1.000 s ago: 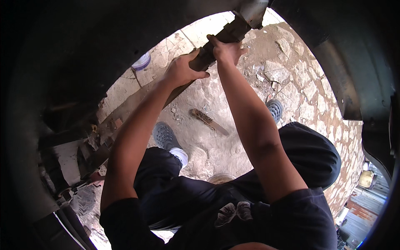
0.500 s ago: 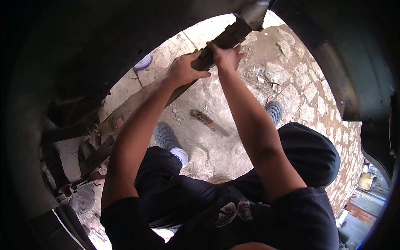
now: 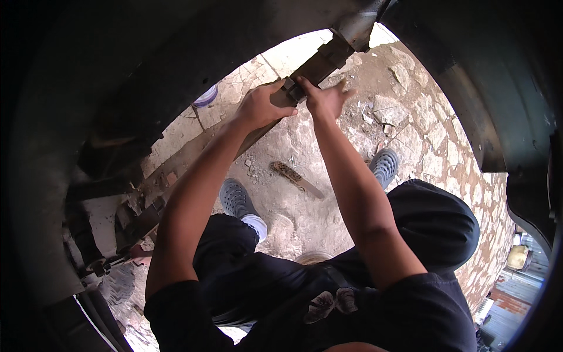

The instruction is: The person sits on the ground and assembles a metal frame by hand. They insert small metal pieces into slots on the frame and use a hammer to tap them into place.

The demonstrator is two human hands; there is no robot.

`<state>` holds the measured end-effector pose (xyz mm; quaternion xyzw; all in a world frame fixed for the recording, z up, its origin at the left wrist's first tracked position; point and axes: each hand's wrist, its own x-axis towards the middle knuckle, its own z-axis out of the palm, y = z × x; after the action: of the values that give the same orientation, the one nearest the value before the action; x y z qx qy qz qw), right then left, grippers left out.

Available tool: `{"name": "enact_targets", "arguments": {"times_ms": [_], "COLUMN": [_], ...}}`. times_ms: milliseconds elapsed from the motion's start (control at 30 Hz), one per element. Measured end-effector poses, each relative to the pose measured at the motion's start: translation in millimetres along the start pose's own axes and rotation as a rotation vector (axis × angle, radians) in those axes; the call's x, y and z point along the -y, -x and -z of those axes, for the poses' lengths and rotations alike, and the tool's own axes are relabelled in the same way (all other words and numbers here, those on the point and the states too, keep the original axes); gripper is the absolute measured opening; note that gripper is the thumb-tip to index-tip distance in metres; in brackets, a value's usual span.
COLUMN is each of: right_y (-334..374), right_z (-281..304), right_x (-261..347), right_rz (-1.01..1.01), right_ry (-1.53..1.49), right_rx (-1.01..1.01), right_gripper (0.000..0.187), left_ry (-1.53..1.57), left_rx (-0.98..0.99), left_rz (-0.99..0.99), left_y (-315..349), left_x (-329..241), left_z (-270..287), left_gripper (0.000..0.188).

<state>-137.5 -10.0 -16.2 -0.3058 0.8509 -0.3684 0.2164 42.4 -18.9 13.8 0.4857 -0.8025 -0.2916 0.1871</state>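
A dark leaf spring (image 3: 316, 68) slants from the upper middle down to the left, its upper end at a metal bracket (image 3: 355, 29). My left hand (image 3: 260, 108) is wrapped around it just below a metal clip (image 3: 293, 89), thumb on the near side and fingers over the far side. At that clip my right hand (image 3: 326, 102) rests its thumb on the spring. Its other fingers stretch out to the right, apart from one another. On the ground below lies what looks like a wire brush (image 3: 296, 179) with a flat handle.
The dark curved wheel arch (image 3: 146, 64) of a vehicle surrounds me. Underbody parts (image 3: 97, 234) are at the left. My grey clogs (image 3: 384, 166) stand on dusty ground, with stone paving (image 3: 437, 132) to the right. A white and purple tub (image 3: 206, 96) is at the far left.
My right hand has loosened, its fingers spreading away from the leaf spring while the thumb stays by the clip. My left hand keeps its hold. The whole view has shifted slightly.
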Motion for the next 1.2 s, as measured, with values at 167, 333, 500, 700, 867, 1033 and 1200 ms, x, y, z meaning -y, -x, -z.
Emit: {"name": "enact_targets", "arguments": {"times_ms": [167, 333, 500, 700, 867, 1033, 1200], "right_y": [-23.6, -20.3, 18.0, 69.4, 80.2, 71.0, 52.1], "right_z": [-5.2, -6.7, 14.6, 16.5, 9.9, 20.0, 55.0], "right_x": [-0.1, 19.6, -25.8, -126.2, -166.7, -128.5, -115.2], "right_rz": [0.031, -0.027, -0.014, -0.231, -0.519, -0.094, 0.097], "right_ry": [-0.079, 0.032, -0.258, -0.802, -1.042, -1.076, -0.841], "right_rx": [0.021, 0.030, 0.053, 0.184, 0.153, 0.163, 0.436], "right_gripper": [0.143, 0.135, 0.093, 0.037, 0.017, 0.027, 0.028], "left_ry": [0.054, 0.021, 0.145, 0.077, 0.400, 0.829, 1.024], "left_rx": [-0.032, -0.101, -0.146, -0.413, -0.445, -0.533, -0.336], "left_rz": [-0.025, -0.047, 0.051, -0.217, -0.081, 0.341, 0.307], "left_y": [-3.6, 2.1, 11.6, 20.1, 25.9, 69.4, 87.3], "left_x": [-11.8, -13.1, -28.1, -31.6, -52.1, -50.5, -58.6], "left_z": [-10.1, -6.2, 0.0, -26.8, -79.5, -161.0, -165.7], "left_gripper": [0.090, 0.081, 0.068, 0.056, 0.039, 0.036, 0.037]}}
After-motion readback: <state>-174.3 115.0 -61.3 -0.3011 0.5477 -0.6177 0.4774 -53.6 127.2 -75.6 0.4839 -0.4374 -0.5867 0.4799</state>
